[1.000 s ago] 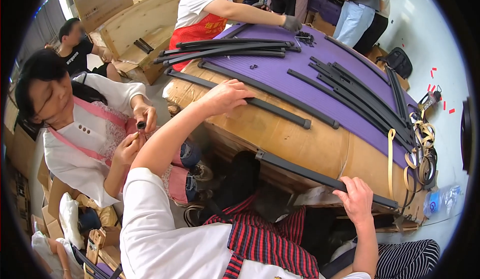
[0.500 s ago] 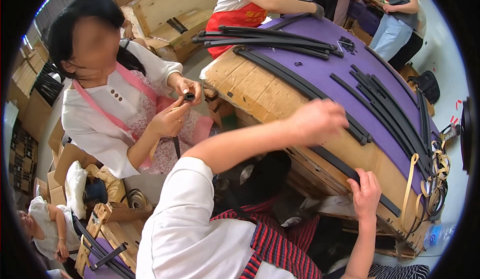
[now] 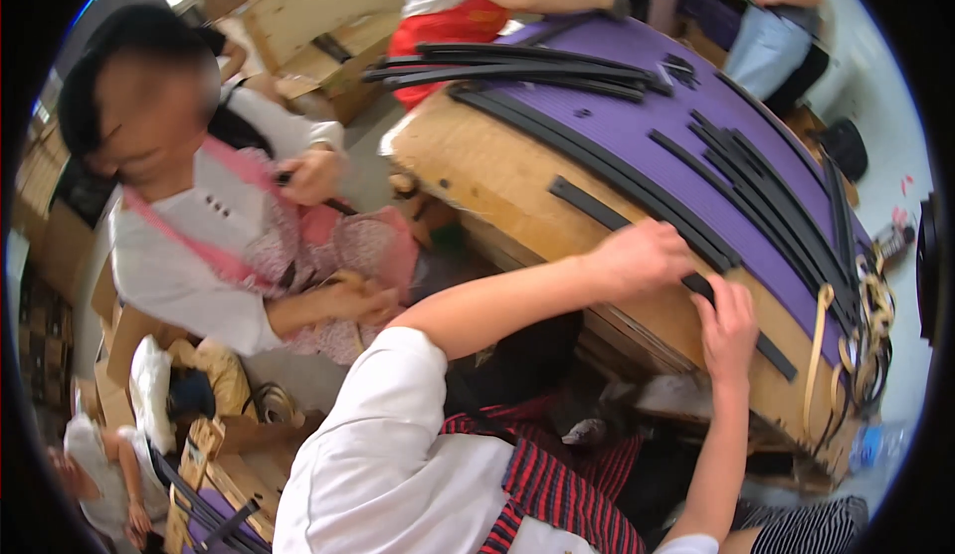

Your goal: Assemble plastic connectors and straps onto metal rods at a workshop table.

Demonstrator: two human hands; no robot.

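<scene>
A long flat black strip (image 3: 587, 202) lies slantwise along the near edge of the cardboard-topped table. My left hand (image 3: 645, 256) is closed over its middle, with the fingertips hidden. Close by on the right, my right hand (image 3: 729, 317) grips the same strip between thumb and fingers. The strip's right end (image 3: 776, 355) sticks out past that hand. Just beyond it, a pair of longer black strips (image 3: 597, 166) runs along the border of the purple ribbed sheet (image 3: 617, 47).
More black strips (image 3: 537, 62) are stacked at the far left of the table, others (image 3: 766, 206) at the right. Tan bands (image 3: 821, 345) hang off the right corner by a clear bottle (image 3: 875, 447). A co-worker in a pink apron (image 3: 239, 246) sits at left; another in red (image 3: 448, 27) stands beyond.
My left hand has come down from above onto the strip, nearer my right hand, which keeps its grip. The seated co-worker's hands have moved apart, and the view has shifted slightly.
</scene>
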